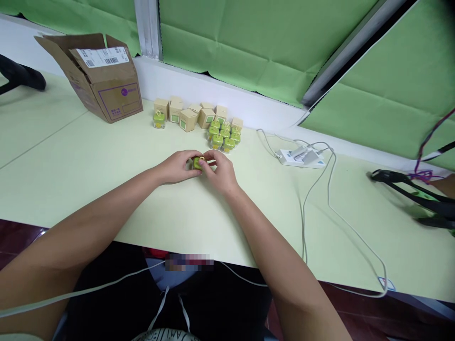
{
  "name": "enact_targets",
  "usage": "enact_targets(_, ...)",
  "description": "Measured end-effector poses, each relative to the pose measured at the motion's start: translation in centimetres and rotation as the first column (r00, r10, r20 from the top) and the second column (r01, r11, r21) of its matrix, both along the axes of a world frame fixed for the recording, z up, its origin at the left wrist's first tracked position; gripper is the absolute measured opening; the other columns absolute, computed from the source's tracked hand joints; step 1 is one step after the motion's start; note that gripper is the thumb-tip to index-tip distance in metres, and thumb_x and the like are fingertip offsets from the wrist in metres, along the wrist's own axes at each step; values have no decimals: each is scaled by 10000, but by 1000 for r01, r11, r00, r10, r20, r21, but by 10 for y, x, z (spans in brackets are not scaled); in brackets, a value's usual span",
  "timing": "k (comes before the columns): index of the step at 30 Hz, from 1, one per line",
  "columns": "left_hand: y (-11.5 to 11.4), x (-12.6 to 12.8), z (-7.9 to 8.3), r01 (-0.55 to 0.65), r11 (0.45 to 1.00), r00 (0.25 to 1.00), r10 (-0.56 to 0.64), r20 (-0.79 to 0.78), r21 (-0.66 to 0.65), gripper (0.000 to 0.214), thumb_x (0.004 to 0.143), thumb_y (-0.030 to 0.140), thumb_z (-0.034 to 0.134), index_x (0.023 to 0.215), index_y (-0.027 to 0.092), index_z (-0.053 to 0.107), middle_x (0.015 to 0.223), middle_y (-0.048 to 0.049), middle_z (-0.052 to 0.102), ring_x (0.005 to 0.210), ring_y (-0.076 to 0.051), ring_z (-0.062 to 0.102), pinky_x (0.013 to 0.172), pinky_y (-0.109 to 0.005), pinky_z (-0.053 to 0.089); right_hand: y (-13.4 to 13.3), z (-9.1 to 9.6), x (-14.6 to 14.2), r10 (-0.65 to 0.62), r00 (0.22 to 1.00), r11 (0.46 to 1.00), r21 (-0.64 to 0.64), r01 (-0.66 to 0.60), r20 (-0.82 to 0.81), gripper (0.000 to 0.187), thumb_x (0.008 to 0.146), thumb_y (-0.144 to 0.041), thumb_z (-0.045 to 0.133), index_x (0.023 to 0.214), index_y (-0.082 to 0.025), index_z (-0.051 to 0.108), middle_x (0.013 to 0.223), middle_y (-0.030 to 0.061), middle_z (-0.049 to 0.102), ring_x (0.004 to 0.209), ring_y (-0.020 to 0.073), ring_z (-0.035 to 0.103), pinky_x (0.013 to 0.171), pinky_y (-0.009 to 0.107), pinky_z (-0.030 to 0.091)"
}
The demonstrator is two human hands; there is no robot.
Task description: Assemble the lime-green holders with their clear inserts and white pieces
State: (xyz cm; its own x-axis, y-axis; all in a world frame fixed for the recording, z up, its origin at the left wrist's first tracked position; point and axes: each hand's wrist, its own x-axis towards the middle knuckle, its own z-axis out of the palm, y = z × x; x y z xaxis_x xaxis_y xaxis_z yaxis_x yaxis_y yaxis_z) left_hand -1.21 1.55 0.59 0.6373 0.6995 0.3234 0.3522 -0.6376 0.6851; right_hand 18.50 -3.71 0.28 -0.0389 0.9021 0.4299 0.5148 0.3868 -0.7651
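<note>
Between my two hands, just above the pale table (170, 213), is a small green-lidded jar (198, 163) with a ring-shaped loop on top. My left hand (180, 166) wraps round its left side, thumb and fingers closed on it. My right hand (220, 170) pinches it from the right, the thumb lying on the lid; part of the jar is hidden by the fingers. Beyond my hands stands a cluster of several like jars (224, 135), clear below with green lids and loops. One more such jar (159, 120) stands apart to the left.
Several small tan cardboard boxes (187, 120) stand behind the jars, near the wall. An open brown carton (113, 90) sits at the back left. On the right are a white power strip (301, 157) with trailing cables and a black stand-like object (408, 182).
</note>
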Motion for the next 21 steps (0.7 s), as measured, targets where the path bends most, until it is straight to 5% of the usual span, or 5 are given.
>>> enact_targets(6,39,-28,-4,-210,963,975,218,-33,170,491,827,496,761,1223,206,734,1300,-122,714,1182,-311,656,1051,-473,522,2,-6,4,-93,995,996,7,93,-31,258,1007,-495,554,1020,-259,657,1076,81,715,967,230,646,885,392,572)
enact_targets(11,97,-55,-2,-362,887,906,407,-116,287,418,791,441,833,1125,207,738,1235,-70,660,1219,-275,502,1083,-502,420,6,-12,6,-97,995,995,-6,97,9,255,1008,-471,530,1012,-248,652,1067,80,710,914,215,636,838,377,565)
enact_targets(17,155,-58,21,-378,839,863,472,-181,391,346,800,471,855,889,171,708,919,-40,651,1156,-242,483,1071,-458,366,7,-14,5,-91,995,995,-29,92,46,235,1005,-450,533,979,-254,660,1033,72,723,833,210,632,794,361,532)
enact_targets(21,166,-53,38,-323,842,823,475,-311,432,313,720,304,947,866,154,714,884,-36,695,1132,-281,498,1118,-595,340,8,-15,4,-89,993,996,-20,91,82,238,1014,-422,510,976,-247,666,1005,78,729,834,223,638,817,380,528)
